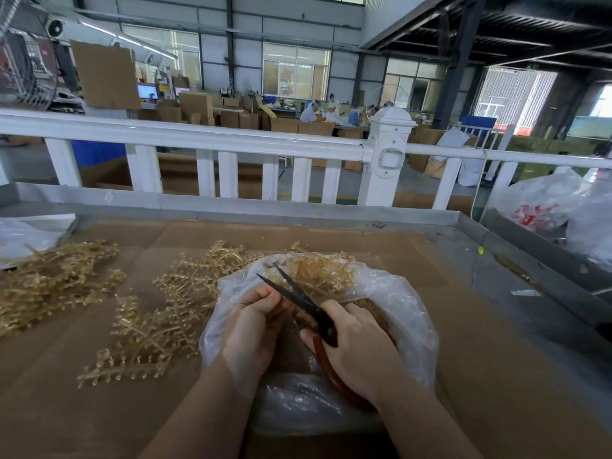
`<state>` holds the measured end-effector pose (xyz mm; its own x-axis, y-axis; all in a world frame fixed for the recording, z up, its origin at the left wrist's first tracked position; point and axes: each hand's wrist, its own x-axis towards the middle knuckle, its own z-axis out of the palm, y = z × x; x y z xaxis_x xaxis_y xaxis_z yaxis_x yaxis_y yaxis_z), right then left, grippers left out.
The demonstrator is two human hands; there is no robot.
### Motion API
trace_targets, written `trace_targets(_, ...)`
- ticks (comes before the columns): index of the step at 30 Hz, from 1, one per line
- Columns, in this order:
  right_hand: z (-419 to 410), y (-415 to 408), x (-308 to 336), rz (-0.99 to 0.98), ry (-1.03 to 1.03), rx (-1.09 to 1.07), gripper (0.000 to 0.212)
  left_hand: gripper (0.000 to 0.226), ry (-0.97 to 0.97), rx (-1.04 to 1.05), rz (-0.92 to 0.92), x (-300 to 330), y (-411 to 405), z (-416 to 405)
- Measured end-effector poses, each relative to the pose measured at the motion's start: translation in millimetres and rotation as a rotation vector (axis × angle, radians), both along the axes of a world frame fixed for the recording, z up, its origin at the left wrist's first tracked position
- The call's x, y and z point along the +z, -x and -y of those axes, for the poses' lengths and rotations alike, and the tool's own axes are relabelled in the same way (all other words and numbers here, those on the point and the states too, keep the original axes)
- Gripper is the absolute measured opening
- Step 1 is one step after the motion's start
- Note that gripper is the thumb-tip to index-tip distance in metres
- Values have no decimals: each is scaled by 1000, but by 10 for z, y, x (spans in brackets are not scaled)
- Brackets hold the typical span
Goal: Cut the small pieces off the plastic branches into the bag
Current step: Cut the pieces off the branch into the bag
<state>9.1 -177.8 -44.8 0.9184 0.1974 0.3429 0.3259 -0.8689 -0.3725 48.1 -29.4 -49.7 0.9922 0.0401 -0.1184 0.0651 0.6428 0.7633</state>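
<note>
A clear plastic bag (407, 313) lies open on the cardboard-covered table, with amber cut pieces inside. Over its mouth my right hand (354, 346) grips black scissors (298, 296) with red-brown handles; the blades are parted and point up and left. My left hand (255, 323) pinches something small just left of the blades; what it holds is mostly hidden by the fingers. A tangle of amber plastic branches (321, 273) rests at the bag's far edge. More branches (159, 313) lie spread to the left of the bag.
Another heap of branches (56, 279) sits at the far left, beside a clear bag (23, 236). The table's grey metal rim (231, 203) runs behind, with a white fence (215, 140) beyond it. Plastic bags (556, 203) are piled at the right.
</note>
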Motion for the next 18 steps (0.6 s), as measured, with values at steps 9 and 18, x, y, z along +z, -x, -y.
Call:
trace_targets(9,-46,-9,57,1,-54,29,29,22,-44,-42,20,-15,-7,-7)
trace_targets(18,-95,-6,84,10,-88,31,38,14,-44,-77,12,-47,-43,-45)
